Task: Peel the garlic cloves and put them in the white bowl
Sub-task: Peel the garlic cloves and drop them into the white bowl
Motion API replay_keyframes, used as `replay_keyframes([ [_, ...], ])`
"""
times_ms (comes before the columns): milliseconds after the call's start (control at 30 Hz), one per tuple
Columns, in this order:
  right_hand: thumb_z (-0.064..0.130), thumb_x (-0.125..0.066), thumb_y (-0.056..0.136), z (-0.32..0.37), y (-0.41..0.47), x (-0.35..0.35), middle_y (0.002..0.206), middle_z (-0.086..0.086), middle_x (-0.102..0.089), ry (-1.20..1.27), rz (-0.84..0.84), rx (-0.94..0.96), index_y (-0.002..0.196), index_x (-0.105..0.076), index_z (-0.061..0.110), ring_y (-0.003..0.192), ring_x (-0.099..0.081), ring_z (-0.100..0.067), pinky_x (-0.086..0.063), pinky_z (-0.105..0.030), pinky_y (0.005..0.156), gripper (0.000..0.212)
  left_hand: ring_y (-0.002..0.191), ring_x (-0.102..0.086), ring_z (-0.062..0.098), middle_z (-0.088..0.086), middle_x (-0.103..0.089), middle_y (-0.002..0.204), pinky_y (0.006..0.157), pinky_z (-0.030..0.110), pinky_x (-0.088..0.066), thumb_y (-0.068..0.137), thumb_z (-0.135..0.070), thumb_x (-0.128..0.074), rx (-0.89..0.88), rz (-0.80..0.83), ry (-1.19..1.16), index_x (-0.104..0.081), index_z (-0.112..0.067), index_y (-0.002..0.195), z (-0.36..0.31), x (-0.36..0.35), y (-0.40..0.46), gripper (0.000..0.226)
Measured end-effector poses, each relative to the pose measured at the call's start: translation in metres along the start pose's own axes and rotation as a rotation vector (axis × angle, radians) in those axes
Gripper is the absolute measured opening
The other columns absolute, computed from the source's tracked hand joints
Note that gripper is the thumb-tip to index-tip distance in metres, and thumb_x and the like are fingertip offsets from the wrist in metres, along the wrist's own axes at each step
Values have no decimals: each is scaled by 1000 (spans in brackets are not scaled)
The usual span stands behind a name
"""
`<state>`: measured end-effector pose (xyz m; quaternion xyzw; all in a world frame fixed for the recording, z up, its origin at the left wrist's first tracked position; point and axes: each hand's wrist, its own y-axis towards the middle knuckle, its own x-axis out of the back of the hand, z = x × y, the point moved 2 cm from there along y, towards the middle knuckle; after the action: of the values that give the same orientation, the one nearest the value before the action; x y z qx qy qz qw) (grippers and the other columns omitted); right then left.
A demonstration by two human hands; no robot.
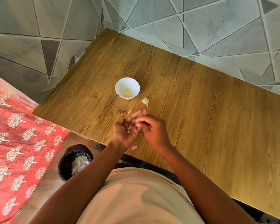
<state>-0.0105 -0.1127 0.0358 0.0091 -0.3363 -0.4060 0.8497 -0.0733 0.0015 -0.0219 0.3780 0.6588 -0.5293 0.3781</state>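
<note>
The white bowl (120, 83) stands mid-table with several peeled yellow garlic cloves (127, 92) inside. An unpeeled garlic piece (145, 101) lies on the wood just right of the bowl. My left hand (125, 129) is palm up over the table's near edge, fingers stretched out, with small garlic skin scraps (128, 129) resting in the palm. My right hand (154, 129) is beside it, its fingertips pinched on a small whitish bit of garlic skin (138, 126) over the left palm; this bit is blurred.
Loose skin flakes lie on the wooden table (200, 110) at the near edge (134, 147) and ahead of my fingers (129, 112). A black-lined bin (66, 160) with garlic skins stands on the floor at my left. A red patterned cloth (14, 135) lies further left.
</note>
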Motion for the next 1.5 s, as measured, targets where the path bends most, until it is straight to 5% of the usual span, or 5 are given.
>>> replay_keyframes([
  [200,12,-84,83,-28,-44,-1,96,-1,-70,15,66,-91,105,-76,7,86,-67,-5,-60,-31,74,24,136,-55,43,30,-54,146,108,46,-50,111,-46,-23,-75,-39,-75,-56,16,131,-28,4,-8,73],
  [400,73,-73,62,-39,-72,-29,110,-1,-53,-286,217,-82,122,-73,18,105,-43,-7,-44,-31,92,81,136,-55,42,29,-55,145,108,45,-50,109,-45,-24,-106,-86,-73,-57,15,131,-37,14,-18,72],
  [700,65,-71,75,-55,-70,-35,117,0,-44,-366,14,-355,130,-68,26,112,-46,-21,-44,-46,90,68,134,-57,41,29,-56,144,109,43,-49,110,-47,-20,-119,-131,-30,-62,15,126,-39,23,-33,77],
  [1067,31,-79,81,-71,-71,-52,100,21,-56,-107,-33,-417,97,-78,28,97,-61,-18,-56,-48,77,16,134,-57,41,29,-57,143,108,43,-51,110,-48,-22,-125,-161,-14,-67,16,122,-33,23,-36,79],
  [1500,25,-66,91,-48,-65,-55,111,0,-58,-436,-39,-390,93,-68,26,114,-54,-27,-37,-53,95,3,132,-59,40,29,-59,142,110,40,-49,110,-46,-18,-176,-209,48,-60,14,130,-27,24,-36,76],
])
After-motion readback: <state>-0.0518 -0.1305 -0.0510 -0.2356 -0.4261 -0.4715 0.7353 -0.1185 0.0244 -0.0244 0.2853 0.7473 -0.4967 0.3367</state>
